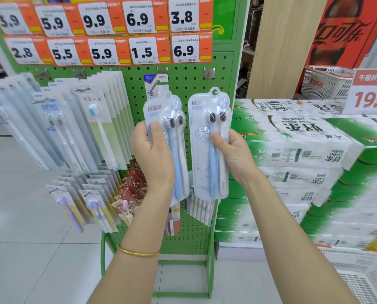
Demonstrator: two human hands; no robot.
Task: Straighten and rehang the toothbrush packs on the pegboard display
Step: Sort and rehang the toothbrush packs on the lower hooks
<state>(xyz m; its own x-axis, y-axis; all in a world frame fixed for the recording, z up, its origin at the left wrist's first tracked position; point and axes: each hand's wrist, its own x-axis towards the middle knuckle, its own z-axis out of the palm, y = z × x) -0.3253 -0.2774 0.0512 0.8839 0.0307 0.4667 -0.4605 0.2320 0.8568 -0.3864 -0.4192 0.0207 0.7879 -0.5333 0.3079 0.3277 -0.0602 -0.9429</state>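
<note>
Left toothbrush pack (155, 109) stood upright in your left grip (152, 154), clasped from its left edge with your thumb flat on the front. It sat before a blue-topped pack (155, 81) that hung on a hook of the green pegboard (183, 84). Right toothbrush pack (197, 154), its twin, was clasped in your right grip (233, 154) from the right edge, thumb pressed on the front. Its hang hole lay just below a bare hook (208, 73); whether the two touched I cannot tell. Each pack showed a blue brush and a pale brush with dark bristles. Other hanging packs (95, 119) filled the pegs to the left, below price tags (139, 18). Stacked toilet paper packs (292, 137) stood to the right. A gold bangle (138, 252) circled your left wrist.
</note>
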